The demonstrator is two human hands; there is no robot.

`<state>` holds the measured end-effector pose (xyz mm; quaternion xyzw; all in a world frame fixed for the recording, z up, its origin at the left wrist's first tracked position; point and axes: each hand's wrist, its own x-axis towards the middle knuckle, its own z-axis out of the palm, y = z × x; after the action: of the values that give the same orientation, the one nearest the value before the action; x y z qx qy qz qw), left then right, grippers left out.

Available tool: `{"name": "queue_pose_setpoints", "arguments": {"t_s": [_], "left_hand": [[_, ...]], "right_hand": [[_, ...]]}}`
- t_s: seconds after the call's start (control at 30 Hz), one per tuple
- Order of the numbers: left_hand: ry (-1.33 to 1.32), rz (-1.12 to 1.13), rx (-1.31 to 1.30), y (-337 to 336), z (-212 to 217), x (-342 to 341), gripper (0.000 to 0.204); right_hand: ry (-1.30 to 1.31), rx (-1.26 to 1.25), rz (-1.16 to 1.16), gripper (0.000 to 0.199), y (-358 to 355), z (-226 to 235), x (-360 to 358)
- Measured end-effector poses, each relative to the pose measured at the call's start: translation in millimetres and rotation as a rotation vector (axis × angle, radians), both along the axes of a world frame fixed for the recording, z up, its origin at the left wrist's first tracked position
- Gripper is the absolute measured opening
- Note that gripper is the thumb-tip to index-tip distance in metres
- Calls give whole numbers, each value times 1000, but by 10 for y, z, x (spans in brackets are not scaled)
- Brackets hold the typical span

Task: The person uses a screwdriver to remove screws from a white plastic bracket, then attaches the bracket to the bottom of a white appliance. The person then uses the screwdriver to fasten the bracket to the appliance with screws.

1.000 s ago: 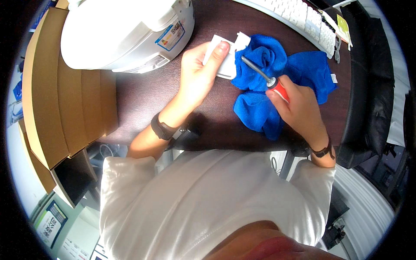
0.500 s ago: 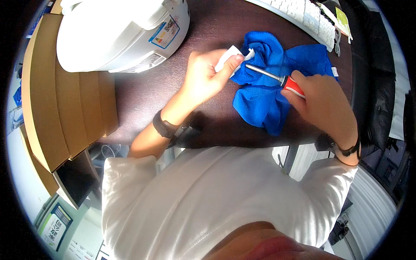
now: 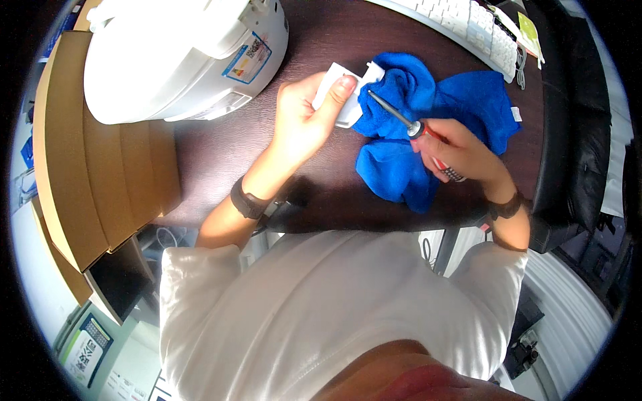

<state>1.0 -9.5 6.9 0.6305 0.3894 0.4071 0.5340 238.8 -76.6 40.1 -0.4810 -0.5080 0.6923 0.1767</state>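
Two bare hands work over the dark table (image 3: 227,154), both forearms coming up from the lower edge and angling in toward each other. The left hand (image 3: 299,115) is raised at the centre, thumb laid on the near face of a white plastic piece (image 3: 349,115) and fingers curled behind it, a narrow pinch that closes firmly on it. The right hand (image 3: 461,148) is bent inward at the wrist, its fingers wrapped around the handle of a screwdriver (image 3: 412,129), whose shaft points up and to the left. There is one plastic piece, one screwdriver, one crumpled blue cloth (image 3: 420,90), one white rounded appliance (image 3: 180,60), one white keyboard (image 3: 461,28) and a dark band (image 3: 247,199) on each wrist. The plastic piece, at the left edge of the cloth, is flat and roughly rectangular, held tilted, with a small tab sticking out at its upper right corner. The screwdriver has a bare metal shaft, a pale collar and a red handle with dark and white parts; its tip is just beside the piece, over the cloth, and whether the two touch cannot be told.
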Motion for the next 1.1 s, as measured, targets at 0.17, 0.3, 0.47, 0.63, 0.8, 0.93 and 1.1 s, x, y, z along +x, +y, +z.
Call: {"name": "queue_pose_setpoints", "arguments": {"t_s": [0.17,0.3,0.47,0.63,0.8,0.93,1.1], "left_hand": [[29,21,44,-15,-15,2,27],[110,-83,117,-32,9,19,26],[123,-108,102,-46,18,29,25],[234,-151,165,-22,13,14,26],[253,-121,154,11,-41,-9,28],[142,-60,133,29,-59,0,26],[30,-19,28,6,-19,-28,29]], "right_hand": [[-93,38,-56,25,-109,14,-123],[-759,811,172,30,-98,305,42],[-1000,777,278,31,-104,566,-20],[-1138,817,288,30,-125,621,-124],[-897,851,293,29,5,397,27],[-560,833,196,28,52,143,73],[-129,135,65,27,38,21,4]]}}
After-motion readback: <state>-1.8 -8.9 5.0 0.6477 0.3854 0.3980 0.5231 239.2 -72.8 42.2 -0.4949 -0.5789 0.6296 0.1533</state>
